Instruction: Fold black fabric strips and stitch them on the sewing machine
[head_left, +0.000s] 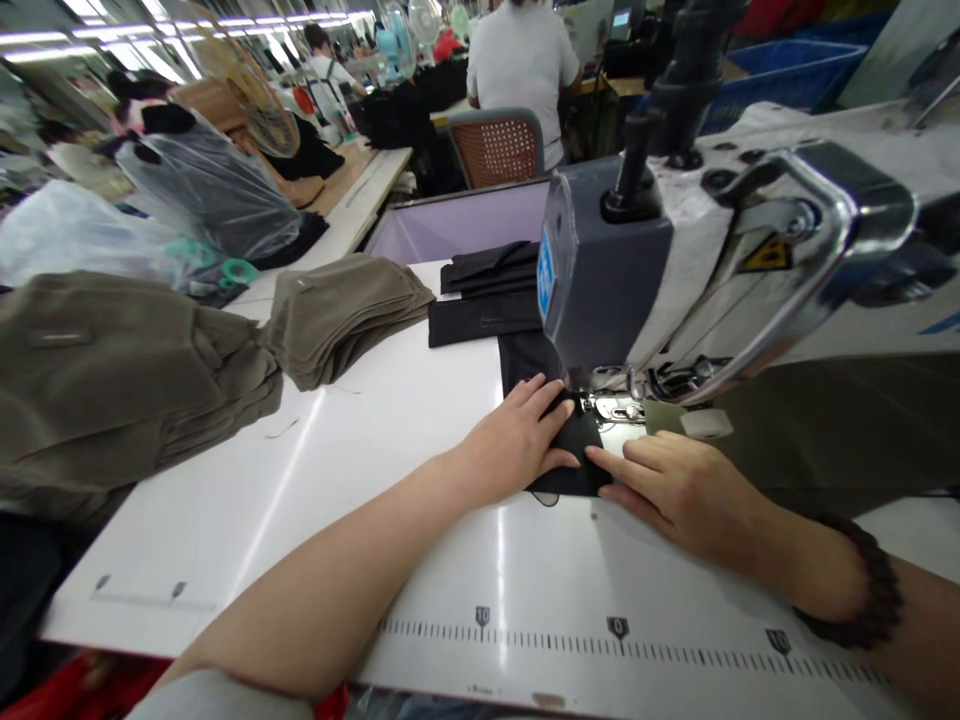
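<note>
A black fabric piece (586, 436) lies flat on the white sewing table, its right edge beside the presser foot of the sewing machine (607, 260). My left hand (514, 440) rests flat on this fabric with fingers spread, left of the needle area. My right hand (671, 485) is at the fabric's lower right edge, index finger stretched out and touching it, the other fingers partly bent. Neither hand grips anything. Just behind the left hand lie more folded black fabric pieces (480, 318).
Olive-brown fabric pieces lie in a large pile (127, 370) and a smaller stack (345, 305) on the left. Olive fabric (862, 420) lies under the machine arm. A ruler scale (555, 640) runs along the table's front. Ahead, a person (521, 60) sits on a chair (496, 145).
</note>
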